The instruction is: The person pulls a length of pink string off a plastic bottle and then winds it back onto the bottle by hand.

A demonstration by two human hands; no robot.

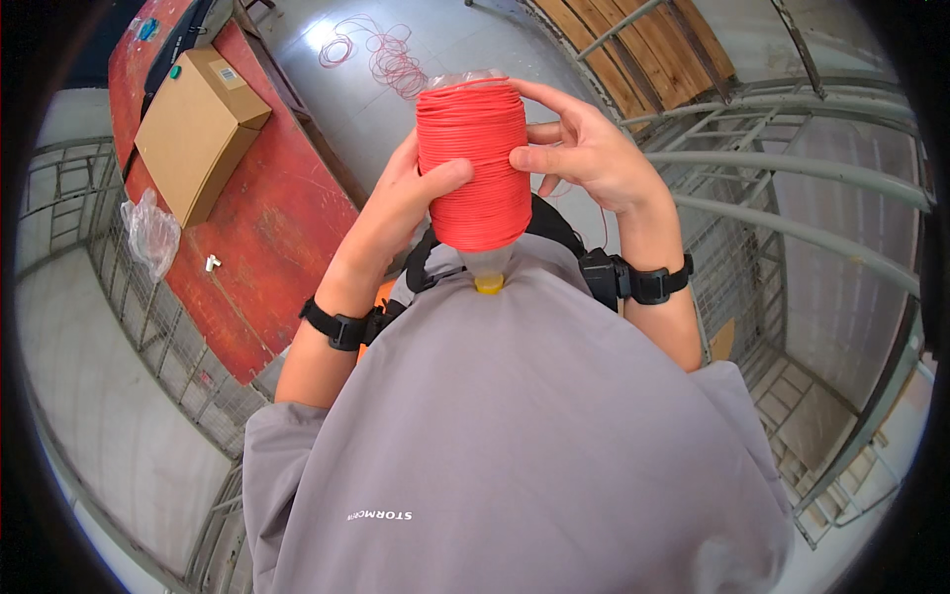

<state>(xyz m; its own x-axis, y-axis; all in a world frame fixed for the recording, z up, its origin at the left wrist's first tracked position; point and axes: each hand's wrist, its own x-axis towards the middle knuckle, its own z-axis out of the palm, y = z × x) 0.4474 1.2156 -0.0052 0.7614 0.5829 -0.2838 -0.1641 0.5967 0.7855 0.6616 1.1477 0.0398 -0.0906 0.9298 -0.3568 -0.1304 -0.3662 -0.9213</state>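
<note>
Red cord (479,197) is wound in tight, close rows around a clear plastic bottle (486,260). The bottle's yellow cap (489,284) points toward my chest and touches or nearly touches my grey shirt. My left hand (423,178) grips the wound bottle from the left, its thumb lying across the cord. On the right side, my right hand (582,141) has its thumb against the windings and its index finger at the far end, near the top turn. A thin strand of cord (605,226) hangs down beside my right wrist.
Loose loops of red cord (393,63) lie on the tiled floor (312,89) beyond the bottle. To the left, a worn red table (274,245) bears a cardboard box (197,137), a crumpled plastic bag (152,230) and a small white fitting (213,263). Metal bed frames (787,167) with rails stand at right.
</note>
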